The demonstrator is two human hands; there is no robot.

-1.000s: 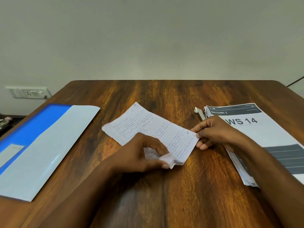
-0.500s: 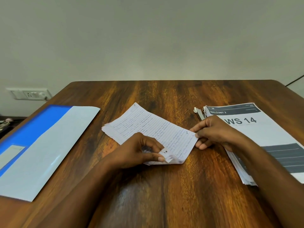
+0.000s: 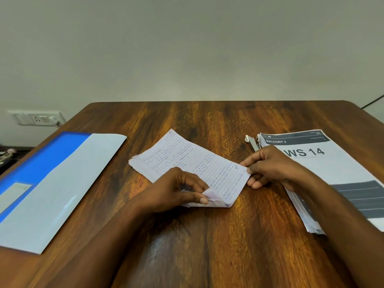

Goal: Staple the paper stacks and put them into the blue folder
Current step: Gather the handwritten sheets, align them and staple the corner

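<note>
A small stack of lined handwritten sheets (image 3: 187, 161) lies slanted in the middle of the wooden table (image 3: 207, 235). My left hand (image 3: 176, 190) pinches its near corner, where the sheet edges fan out and curl up. My right hand (image 3: 272, 167) grips the stack's right corner between thumb and fingers. An open blue folder (image 3: 52, 179) with a pale inner flap lies at the left. A thick printed stack (image 3: 332, 173) marked "WS 14" lies at the right, partly under my right forearm. A small white stapler-like object (image 3: 250, 141) peeks out beside it, mostly hidden.
A wall socket (image 3: 36, 118) sits on the wall at the left, beyond the table edge. A dark cable (image 3: 372, 103) runs off the far right corner. Bare wood shows at the table's far side and near edge.
My left hand has rolled the stack's near corner inward, from a raised loose flap to a tighter pinch with the sheet edges fanned. My right hand has stayed on the right corner.
</note>
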